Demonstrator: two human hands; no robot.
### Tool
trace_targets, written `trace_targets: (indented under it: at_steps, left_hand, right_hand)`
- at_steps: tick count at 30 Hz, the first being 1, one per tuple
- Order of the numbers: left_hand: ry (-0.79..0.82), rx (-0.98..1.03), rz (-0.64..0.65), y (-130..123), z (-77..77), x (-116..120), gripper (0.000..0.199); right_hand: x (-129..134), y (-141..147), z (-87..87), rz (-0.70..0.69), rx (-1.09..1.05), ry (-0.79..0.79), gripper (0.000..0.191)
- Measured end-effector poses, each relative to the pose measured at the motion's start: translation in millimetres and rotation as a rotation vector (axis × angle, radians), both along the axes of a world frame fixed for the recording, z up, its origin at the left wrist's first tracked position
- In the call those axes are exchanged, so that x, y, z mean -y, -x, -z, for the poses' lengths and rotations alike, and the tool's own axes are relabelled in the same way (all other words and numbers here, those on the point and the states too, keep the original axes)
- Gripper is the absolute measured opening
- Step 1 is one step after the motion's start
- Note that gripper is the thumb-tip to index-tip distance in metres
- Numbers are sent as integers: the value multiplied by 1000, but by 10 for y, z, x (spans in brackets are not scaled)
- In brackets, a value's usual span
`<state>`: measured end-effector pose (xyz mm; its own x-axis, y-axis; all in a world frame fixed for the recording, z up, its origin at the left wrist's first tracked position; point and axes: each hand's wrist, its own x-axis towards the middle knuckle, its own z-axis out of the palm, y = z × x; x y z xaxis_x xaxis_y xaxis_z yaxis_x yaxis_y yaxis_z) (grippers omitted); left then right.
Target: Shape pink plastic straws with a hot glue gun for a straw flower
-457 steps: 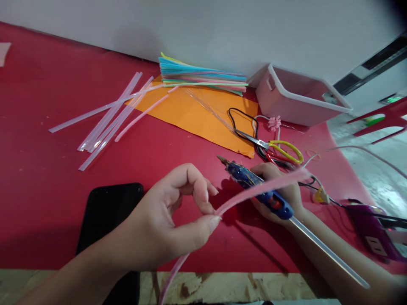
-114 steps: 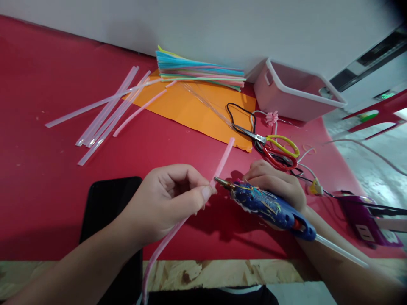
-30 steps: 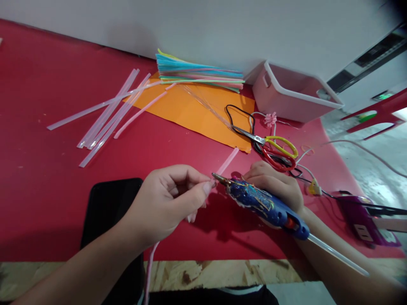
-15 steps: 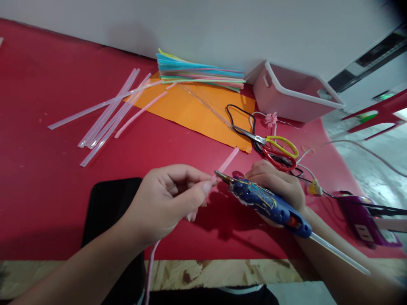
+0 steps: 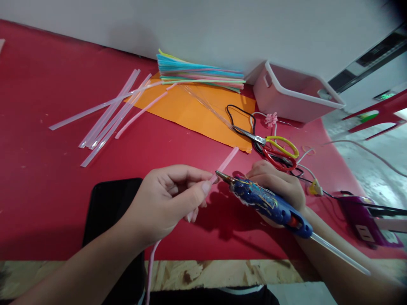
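Note:
Between thumb and fingers, my left hand (image 5: pixel 178 199) pinches a pink pipe cleaner (image 5: pixel 228 159). One end of it points up and right past the fingertips; the other hangs down over the table's front edge. My right hand (image 5: pixel 280 186) is wrapped round a blue hot glue gun (image 5: pixel 270 205) streaked with dried glue. The gun's metal nozzle is at the pipe cleaner, just beyond my left fingertips; I cannot tell whether it touches. A clear glue stick (image 5: pixel 340 254) juts from the gun's back end.
A black phone (image 5: pixel 108 207) lies under my left forearm. Translucent glue sticks (image 5: pixel 104 114), a pipe cleaner bundle (image 5: pixel 200 72) and an orange sheet (image 5: pixel 190 110) lie beyond. Scissors (image 5: pixel 280 148), cables, a pink bin (image 5: pixel 292 99) and a purple power strip (image 5: pixel 362 220) are to the right.
The glue gun's nozzle has shifted very slightly right along the pipe cleaner. Both hands keep their holds and hardly move.

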<state>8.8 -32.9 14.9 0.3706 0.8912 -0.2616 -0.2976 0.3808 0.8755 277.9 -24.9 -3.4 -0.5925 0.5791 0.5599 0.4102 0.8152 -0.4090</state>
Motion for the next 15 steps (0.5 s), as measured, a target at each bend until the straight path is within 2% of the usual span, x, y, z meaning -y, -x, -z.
trace_targets:
  at_steps: [10, 15]
  left_hand:
    - [11, 34, 8, -9, 15, -15, 21]
    - [-12, 31, 5, 4, 15, -1, 22]
  right_hand:
    - [12, -31, 15, 19, -4, 17, 11]
    - [6, -22, 9, 27, 13, 7, 6]
